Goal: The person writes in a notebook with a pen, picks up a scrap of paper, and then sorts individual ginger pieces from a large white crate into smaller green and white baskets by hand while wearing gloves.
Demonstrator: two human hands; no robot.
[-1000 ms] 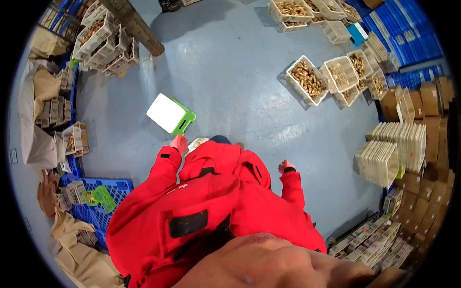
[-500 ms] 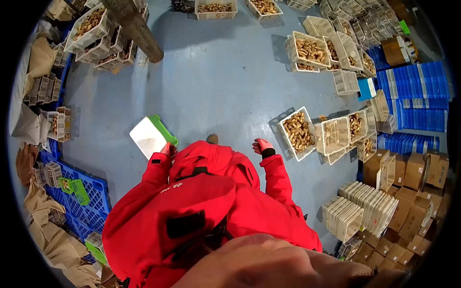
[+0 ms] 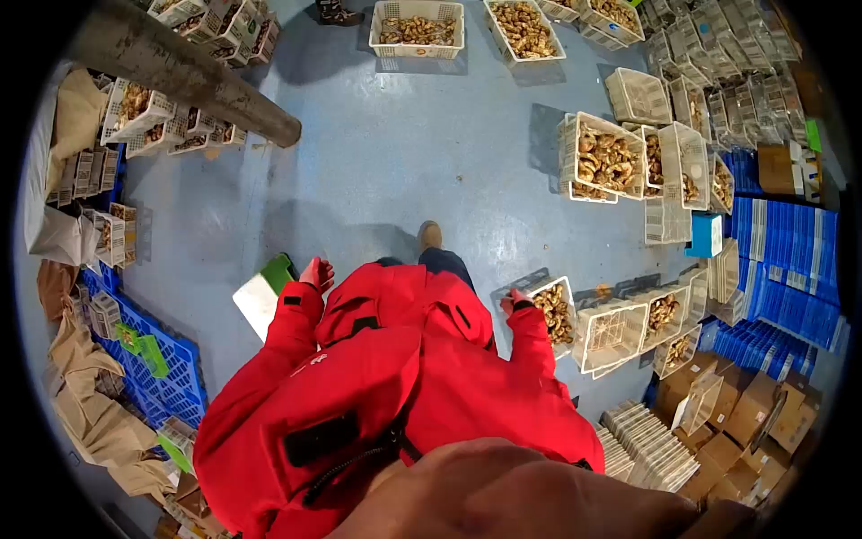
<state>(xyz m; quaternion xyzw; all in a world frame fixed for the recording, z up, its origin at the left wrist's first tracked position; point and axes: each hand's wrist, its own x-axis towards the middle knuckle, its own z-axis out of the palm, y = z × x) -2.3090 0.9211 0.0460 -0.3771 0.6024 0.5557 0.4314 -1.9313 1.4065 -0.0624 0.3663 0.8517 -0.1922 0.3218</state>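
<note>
My left hand (image 3: pixel 317 273) hangs beside my red jacket, its fingers loosely apart and nothing in them. Just left of it, on the floor, is a white box-like thing (image 3: pixel 255 307) with a green side; the sleeve covers part of it. On the other side, my right hand (image 3: pixel 514 300) is low next to a white plastic crate (image 3: pixel 564 348) of brown, mushroom-like pieces (image 3: pixel 555 312). Its fingers look loosely bent and seem to hold nothing. Whether it touches the crate rim I cannot tell. A shoe (image 3: pixel 431 235) shows ahead of me.
Crates with brown pieces stand at the right (image 3: pixel 607 160) and ahead (image 3: pixel 417 48). A thick post (image 3: pixel 193 76) slants in at upper left. Blue pallets (image 3: pixel 171 359) lie left; blue stacked trays (image 3: pixel 783 242) and cardboard boxes (image 3: pixel 723 454) are right. Another person's boot (image 3: pixel 339 13) shows far ahead.
I have moved forward, so the far crates and post appear closer. The near crate now sits beside my right hand, partly behind the sleeve. My left hand has shifted up off the white-and-green thing.
</note>
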